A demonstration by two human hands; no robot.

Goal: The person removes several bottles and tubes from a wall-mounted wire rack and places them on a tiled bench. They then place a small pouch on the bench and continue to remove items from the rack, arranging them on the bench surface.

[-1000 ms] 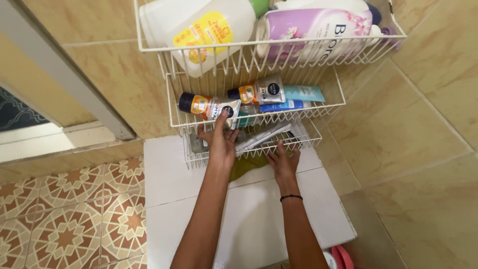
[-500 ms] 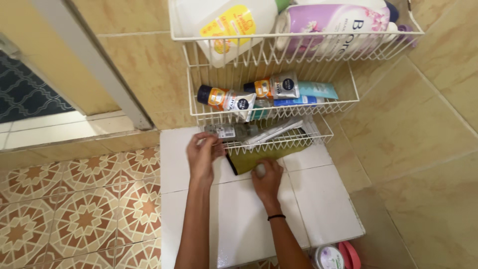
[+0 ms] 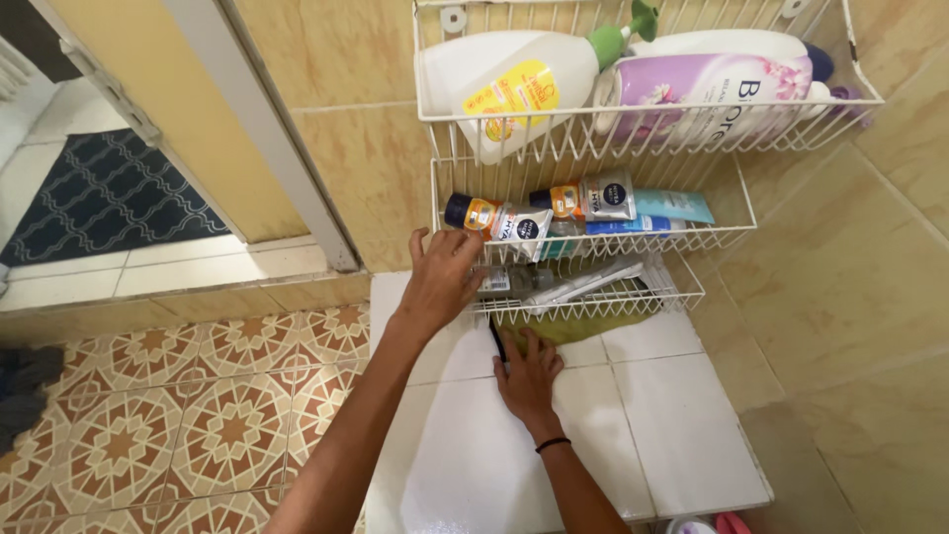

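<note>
Olive-green pouch (image 3: 583, 321) lies at centre frame under the lowest wire basket (image 3: 682, 287), its long axis left-right. Our right hand (image 3: 529, 376) presses flat, fingers spread, on its left end; our left hand (image 3: 440, 282), open, touches the basket's left rim, holding nothing.

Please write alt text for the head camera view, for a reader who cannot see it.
A person's left hand rests on the front of a white wire wall rack, while the right hand presses an olive-green flat pouch on a white tiled ledge beneath it. The upper tiers hold tubes and large bottles lying down.
</note>
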